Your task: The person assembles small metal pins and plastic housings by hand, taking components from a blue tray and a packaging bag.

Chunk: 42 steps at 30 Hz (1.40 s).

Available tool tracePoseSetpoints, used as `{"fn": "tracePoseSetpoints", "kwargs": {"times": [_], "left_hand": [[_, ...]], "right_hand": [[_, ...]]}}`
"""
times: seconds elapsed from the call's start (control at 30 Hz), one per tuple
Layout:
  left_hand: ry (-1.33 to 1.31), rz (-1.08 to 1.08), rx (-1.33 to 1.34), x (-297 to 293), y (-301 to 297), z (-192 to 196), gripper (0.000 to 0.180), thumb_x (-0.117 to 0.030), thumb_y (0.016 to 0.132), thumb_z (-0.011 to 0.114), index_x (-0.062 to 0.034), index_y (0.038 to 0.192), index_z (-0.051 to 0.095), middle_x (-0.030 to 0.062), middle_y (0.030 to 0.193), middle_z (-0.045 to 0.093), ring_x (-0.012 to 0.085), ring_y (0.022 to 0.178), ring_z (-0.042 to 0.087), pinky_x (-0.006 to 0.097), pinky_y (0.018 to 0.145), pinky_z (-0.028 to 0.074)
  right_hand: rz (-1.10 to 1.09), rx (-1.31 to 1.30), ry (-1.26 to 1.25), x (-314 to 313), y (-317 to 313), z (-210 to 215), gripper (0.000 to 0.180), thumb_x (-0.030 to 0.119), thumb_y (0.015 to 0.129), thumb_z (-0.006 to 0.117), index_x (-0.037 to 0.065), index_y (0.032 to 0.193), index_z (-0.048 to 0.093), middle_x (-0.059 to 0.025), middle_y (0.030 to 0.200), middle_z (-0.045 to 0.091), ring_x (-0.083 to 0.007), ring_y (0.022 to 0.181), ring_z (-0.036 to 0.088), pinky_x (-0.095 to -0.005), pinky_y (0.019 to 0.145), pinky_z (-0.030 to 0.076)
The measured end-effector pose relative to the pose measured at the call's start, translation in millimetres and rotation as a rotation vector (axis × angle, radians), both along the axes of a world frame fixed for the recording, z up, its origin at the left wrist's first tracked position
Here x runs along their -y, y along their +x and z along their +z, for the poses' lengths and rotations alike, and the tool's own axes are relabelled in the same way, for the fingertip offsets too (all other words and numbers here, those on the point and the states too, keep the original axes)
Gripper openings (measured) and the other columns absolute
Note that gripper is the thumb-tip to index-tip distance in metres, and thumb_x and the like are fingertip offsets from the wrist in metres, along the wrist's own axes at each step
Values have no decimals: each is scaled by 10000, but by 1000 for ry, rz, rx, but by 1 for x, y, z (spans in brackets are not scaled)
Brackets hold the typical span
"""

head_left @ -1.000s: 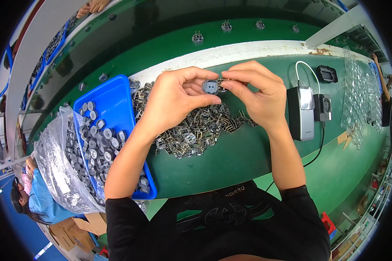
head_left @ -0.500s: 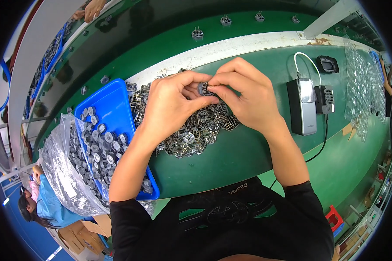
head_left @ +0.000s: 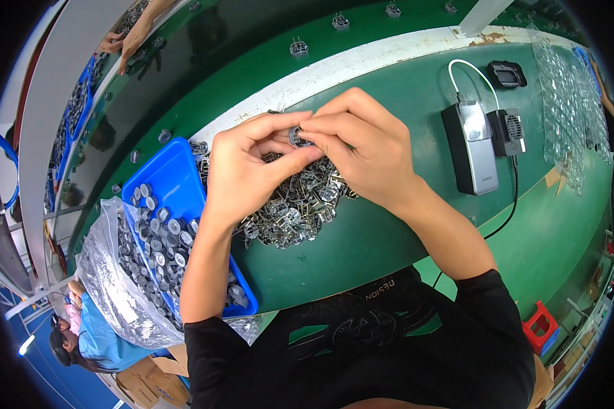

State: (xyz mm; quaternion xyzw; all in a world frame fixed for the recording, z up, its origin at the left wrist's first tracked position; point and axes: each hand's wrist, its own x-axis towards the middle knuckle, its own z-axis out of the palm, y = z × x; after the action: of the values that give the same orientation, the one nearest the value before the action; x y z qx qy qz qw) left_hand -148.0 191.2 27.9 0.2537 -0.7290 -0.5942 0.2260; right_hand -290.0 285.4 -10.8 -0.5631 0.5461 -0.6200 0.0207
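A small round grey part with thin metal pins (head_left: 297,136) is pinched between the fingertips of both my hands, above a heap of parts. My left hand (head_left: 242,163) grips it from the left, thumb and fingers closed around it. From the right, my right hand (head_left: 365,146) has thumb and forefinger pressed together at the pins; the fingers partly hide it. Below lies the heap of small clear-and-metal parts with pins (head_left: 286,221) on the green table (head_left: 307,273). Left of my left forearm, a blue tray (head_left: 177,163) holds many grey round caps (head_left: 158,242).
A clear plastic bag (head_left: 119,290) of caps overlaps the tray. At right are a black-and-silver power pack (head_left: 476,153), a black plug-in device (head_left: 509,129) with cables, a black frame (head_left: 507,74) and clear plastic trays (head_left: 559,102). Beyond the white rail (head_left: 273,92), spaced parts lie on a green strip.
The whole view has shifted slightly. My hands stay together on the same part, fingers barely altered. At the upper left, another person's hand reaches farther down.
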Motion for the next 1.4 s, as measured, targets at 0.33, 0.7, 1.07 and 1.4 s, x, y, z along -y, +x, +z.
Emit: {"fn": "tracePoseSetpoints", "kwargs": {"times": [0.33,0.7,1.07,1.4], "left_hand": [[-548,316,397,71,3,-8,218,-113,836,729,-46,1043,752,110,935,671,169,765,673,277,745,522],[-532,405,661,153,11,-52,286,-288,852,716,-53,1007,760,116,855,743,206,782,707,314,747,521],[-633,586,774,164,95,-8,384,-294,867,666,-67,1174,703,130,977,732,232,869,701,336,836,520],[-491,477,824,147,77,-25,298,-242,819,735,-37,1034,748,124,872,742,217,808,715,324,782,536]], "right_hand": [[416,-332,1054,-26,-64,42,149,73,756,683,46,901,702,-101,835,686,-294,806,664,-413,718,522],[463,-371,1088,-23,-67,26,122,71,718,672,46,837,682,-104,753,682,-297,807,664,-416,698,507],[53,-436,623,-9,-73,0,31,53,730,639,52,752,616,-101,703,602,-331,670,614,-424,606,495],[67,-357,642,1,-61,-11,171,152,790,742,34,785,619,-104,796,590,-319,701,622,-421,629,503]]}}
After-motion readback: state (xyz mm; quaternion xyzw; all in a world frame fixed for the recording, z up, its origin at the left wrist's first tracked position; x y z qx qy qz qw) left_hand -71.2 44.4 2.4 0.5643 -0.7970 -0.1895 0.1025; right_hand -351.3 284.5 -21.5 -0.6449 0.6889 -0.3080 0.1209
